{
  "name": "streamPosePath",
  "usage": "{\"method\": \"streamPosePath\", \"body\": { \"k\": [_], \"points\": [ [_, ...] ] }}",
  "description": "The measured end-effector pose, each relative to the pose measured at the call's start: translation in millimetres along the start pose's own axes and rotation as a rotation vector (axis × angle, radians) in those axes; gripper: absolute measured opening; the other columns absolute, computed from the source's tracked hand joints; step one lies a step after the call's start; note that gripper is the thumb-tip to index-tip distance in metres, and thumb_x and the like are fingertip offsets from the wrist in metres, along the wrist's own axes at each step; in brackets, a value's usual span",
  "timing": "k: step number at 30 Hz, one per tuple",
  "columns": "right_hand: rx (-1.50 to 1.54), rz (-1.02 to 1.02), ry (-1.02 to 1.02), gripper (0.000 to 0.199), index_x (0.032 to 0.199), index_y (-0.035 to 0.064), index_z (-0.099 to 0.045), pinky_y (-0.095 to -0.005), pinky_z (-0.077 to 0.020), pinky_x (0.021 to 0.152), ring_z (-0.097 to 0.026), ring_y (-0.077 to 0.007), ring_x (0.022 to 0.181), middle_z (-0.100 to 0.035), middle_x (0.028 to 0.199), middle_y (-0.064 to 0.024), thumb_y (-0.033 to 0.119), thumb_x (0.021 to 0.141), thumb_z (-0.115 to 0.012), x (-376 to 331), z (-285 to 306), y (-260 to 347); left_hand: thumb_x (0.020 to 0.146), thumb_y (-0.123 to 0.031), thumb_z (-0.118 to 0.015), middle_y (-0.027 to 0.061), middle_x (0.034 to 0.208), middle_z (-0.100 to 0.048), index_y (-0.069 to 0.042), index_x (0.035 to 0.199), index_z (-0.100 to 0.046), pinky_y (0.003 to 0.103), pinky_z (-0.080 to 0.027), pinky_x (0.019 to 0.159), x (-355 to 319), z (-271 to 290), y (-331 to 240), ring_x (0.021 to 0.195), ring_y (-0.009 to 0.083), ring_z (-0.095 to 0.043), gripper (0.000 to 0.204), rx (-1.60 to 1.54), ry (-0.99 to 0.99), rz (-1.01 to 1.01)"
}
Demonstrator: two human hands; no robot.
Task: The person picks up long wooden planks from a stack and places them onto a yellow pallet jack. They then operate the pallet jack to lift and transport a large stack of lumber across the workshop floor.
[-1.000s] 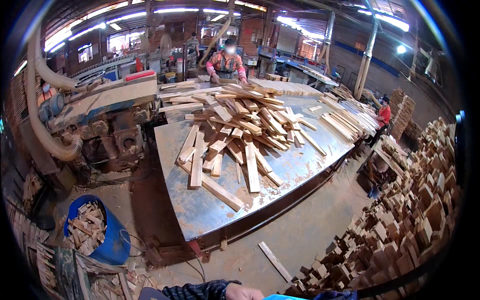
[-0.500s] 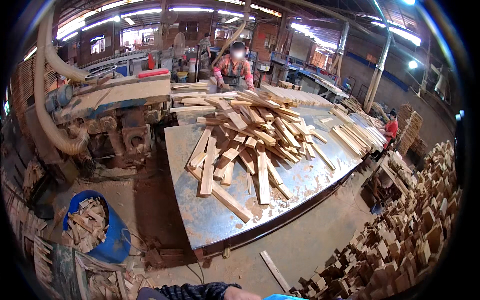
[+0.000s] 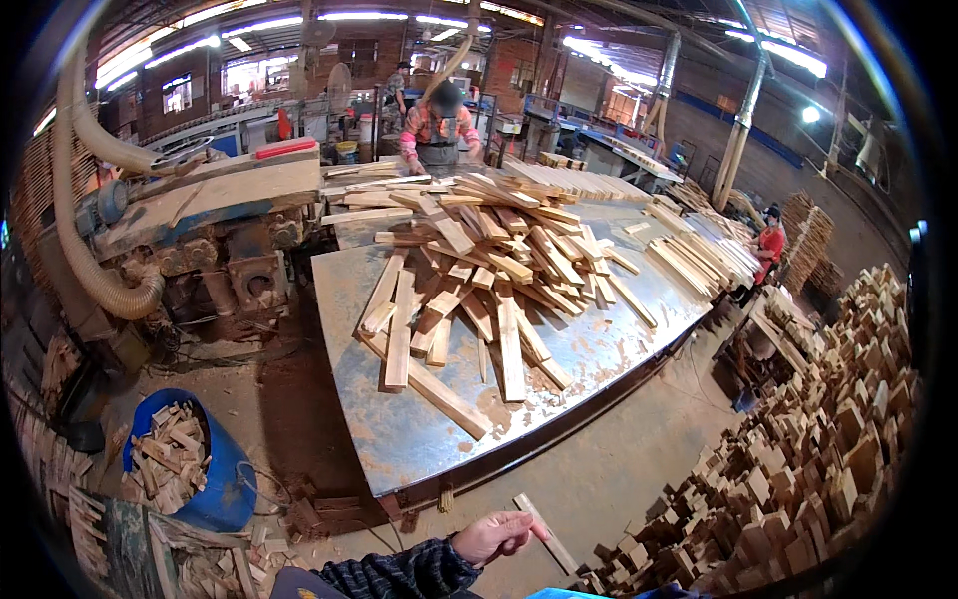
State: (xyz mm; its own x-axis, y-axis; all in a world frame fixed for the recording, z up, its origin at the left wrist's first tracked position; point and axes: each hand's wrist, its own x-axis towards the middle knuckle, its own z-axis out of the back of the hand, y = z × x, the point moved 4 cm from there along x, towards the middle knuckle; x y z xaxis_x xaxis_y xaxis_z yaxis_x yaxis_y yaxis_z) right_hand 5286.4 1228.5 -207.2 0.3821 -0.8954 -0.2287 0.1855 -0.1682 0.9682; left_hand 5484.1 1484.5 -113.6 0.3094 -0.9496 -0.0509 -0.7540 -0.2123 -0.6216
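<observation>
My left hand [image 3: 491, 540], in a dark patterned sleeve [image 3: 404, 569], reaches in from the lower edge. Its fingers are curled together, the forefinger pointing right, and nothing shows in them. Behind the fingertip a pale wooden strip [image 3: 555, 548] lies on the floor, apart from the hand. My right hand is out of the picture. Something bright blue [image 3: 561, 594] peeks in at the bottom edge. Ahead, a jumbled heap of wooden strips [image 3: 509, 245] covers much of a metal-topped table [image 3: 419, 449].
A blue barrel [image 3: 228, 489] of wood offcuts stands at left, below a machine [image 3: 239, 195] with a thick hose [image 3: 75, 200]. Stacked wood blocks [image 3: 798, 479] fill the right side. One co-worker [image 3: 439, 130] stands behind the table, another [image 3: 770, 245] at far right.
My left hand has risen further into the picture from the lower edge. The view has shifted slightly. The co-worker behind the table has straightened and moved an arm.
</observation>
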Motion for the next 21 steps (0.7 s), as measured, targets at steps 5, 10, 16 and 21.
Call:
{"method": "streamPosePath", "body": {
  "k": [5,10,16,21],
  "points": [
    [0.079,-0.022,-0.136,0.026,0.105,0.0038,-0.058,-0.0362,-0.0488,0.078,-0.057,-0.0232,0.080,-0.060,0.090,-0.0064,0.027,0.093,-0.053,-9.1,67.7,-17.2,0.102,-0.030,-0.045,-0.0052,0.066,-0.046,-0.002,0.121,-0.059,0.020,-0.033,0.056,28.4,12.7,68.7,0.060,0.0055,-0.040,0.037,0.198,-0.009,0.141],
    [0.289,-0.040,-0.391,0.026,0.104,0.0041,-0.058,-0.0367,-0.0492,0.078,-0.057,-0.0238,0.080,-0.060,0.090,-0.0069,0.027,0.093,-0.052,-38.7,205.8,-54.4,0.100,-0.031,-0.048,-0.0075,0.067,-0.049,-0.014,0.128,-0.058,0.018,-0.034,0.056,42.6,3.2,182.4,0.059,0.0041,-0.042,0.034,0.283,0.047,0.430],
    [0.676,0.046,-0.462,0.026,0.110,0.0060,-0.058,-0.0389,-0.0513,0.075,-0.059,-0.0254,0.082,-0.062,0.093,-0.0086,0.025,0.095,-0.051,-121.5,290.8,-92.0,0.096,-0.035,-0.056,0.0058,0.126,-0.053,-0.024,0.149,-0.030,0.026,-0.044,0.078,39.8,-40.8,336.6,0.106,0.0095,-0.052,0.060,0.531,0.376,0.780],
    [1.005,0.119,-0.674,0.029,0.117,0.0076,-0.058,-0.0341,-0.0517,0.079,-0.060,-0.0215,0.086,-0.062,0.095,-0.0094,0.026,0.094,-0.057,-236.4,427.2,-204.7,0.094,-0.030,-0.061,0.0090,0.150,-0.026,-0.027,0.153,-0.012,0.030,-0.047,0.087,10.1,-160.9,476.8,0.105,0.0143,-0.055,0.077,0.732,0.613,1.116]
  ]
}}
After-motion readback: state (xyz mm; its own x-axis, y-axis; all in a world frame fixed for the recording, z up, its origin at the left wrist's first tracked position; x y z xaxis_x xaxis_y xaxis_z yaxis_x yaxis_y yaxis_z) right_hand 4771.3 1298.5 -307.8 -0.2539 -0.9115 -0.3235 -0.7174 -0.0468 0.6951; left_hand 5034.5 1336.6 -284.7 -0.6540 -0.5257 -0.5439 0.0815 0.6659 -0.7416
